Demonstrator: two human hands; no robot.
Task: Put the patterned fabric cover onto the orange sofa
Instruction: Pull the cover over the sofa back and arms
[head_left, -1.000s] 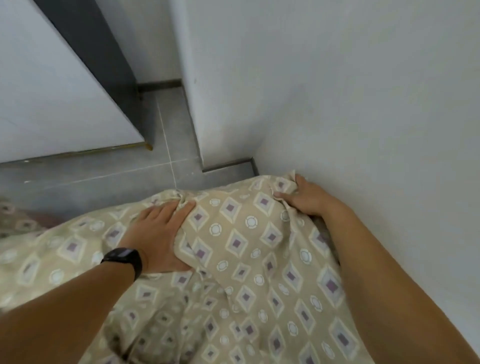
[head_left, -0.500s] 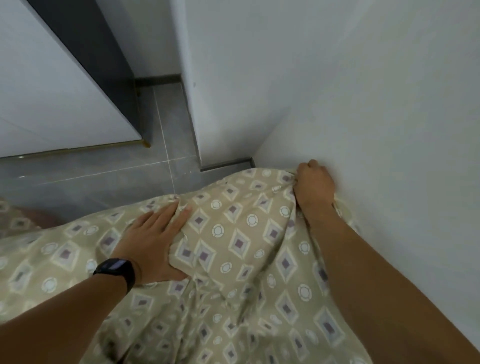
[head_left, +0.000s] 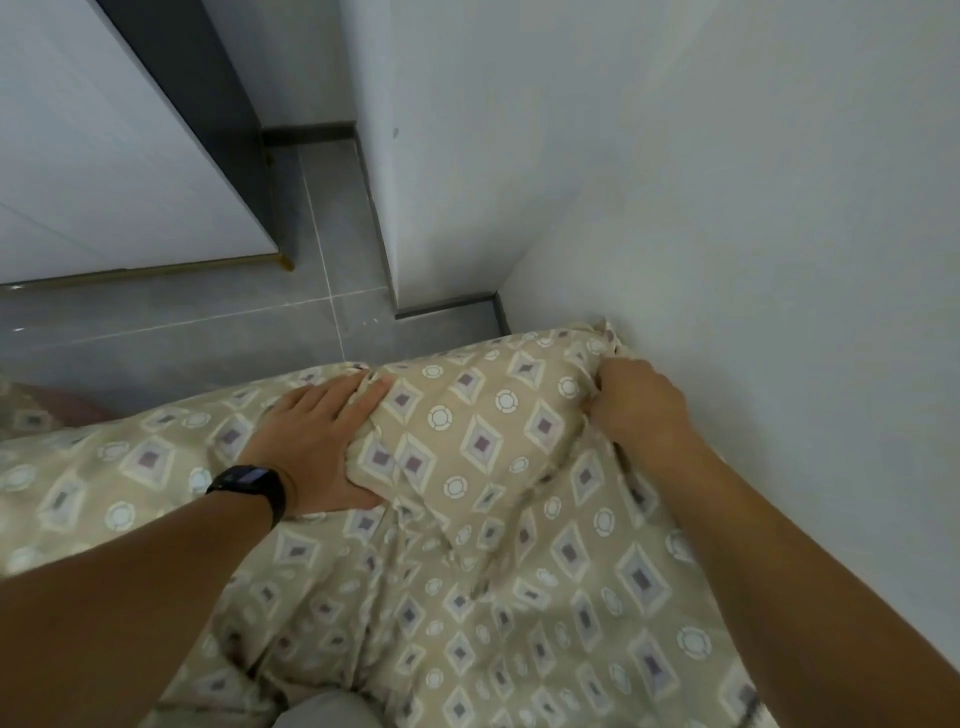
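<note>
Left hand (head_left: 317, 441), fingers straight, flat on patterned cover (head_left: 467, 519): pins slack. Right hand (head_left: 636, 408), at 3 o'clock from left, fingers curled on cover's corner by wall (head_left: 727, 208): likely seating it over sofa end. Cover drapes whole sofa; orange hidden.

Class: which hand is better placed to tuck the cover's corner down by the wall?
Right hand: it already grips the patterned cover at the corner beside the wall. Left hand lies flat, farther away.
</note>
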